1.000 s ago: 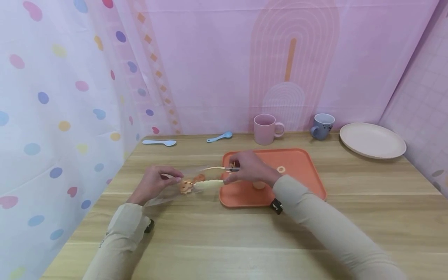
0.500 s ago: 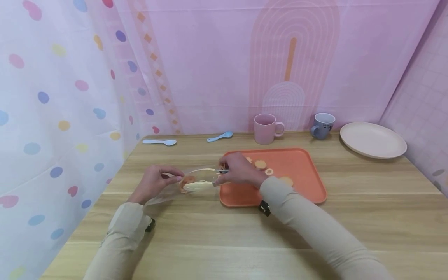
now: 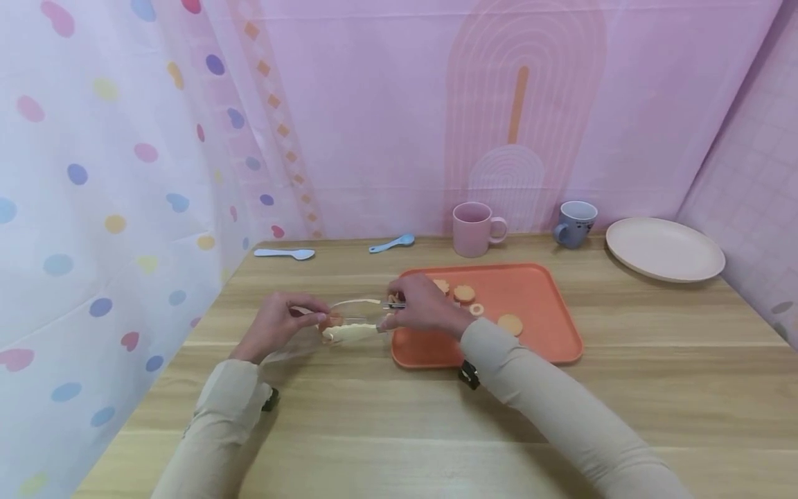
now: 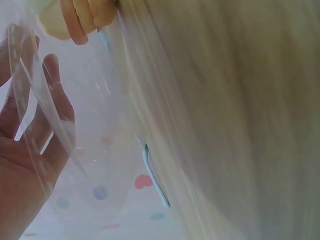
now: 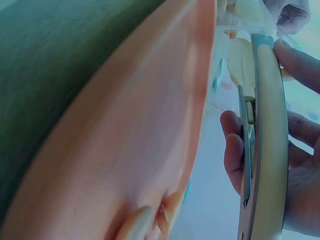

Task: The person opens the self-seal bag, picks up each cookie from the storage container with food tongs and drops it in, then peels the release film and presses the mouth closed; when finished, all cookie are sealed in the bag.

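My left hand (image 3: 271, 329) pinches the edge of a clear plastic bag (image 4: 95, 100) between thumb and forefinger, left of the tray. Several biscuits (image 4: 85, 17) sit in the bag, stacked against one another in the left wrist view. In my right hand (image 3: 424, 305) is a pair of food tongs (image 5: 272, 135) with cream-coloured, wavy-edged arms. The tongs' arms are spread and point left, their tips at the bag beside my left fingertips. In the head view a brownish biscuit (image 3: 333, 321) shows between these tips; whether they grip it I cannot tell.
Several biscuits, including a small ring (image 3: 476, 310) and a round one (image 3: 510, 325), lie on the orange tray (image 3: 542, 339). Behind stand a pink mug (image 3: 472, 232), a blue-grey mug (image 3: 573, 225) and a beige plate (image 3: 663, 249). Two light blue spoons, one short (image 3: 393, 243), one long (image 3: 283, 254), lie at the back left.
My right hand has moved left with the tongs, bringing their tips to the bag and uncovering biscuits on the tray. My left hand has hardly moved.
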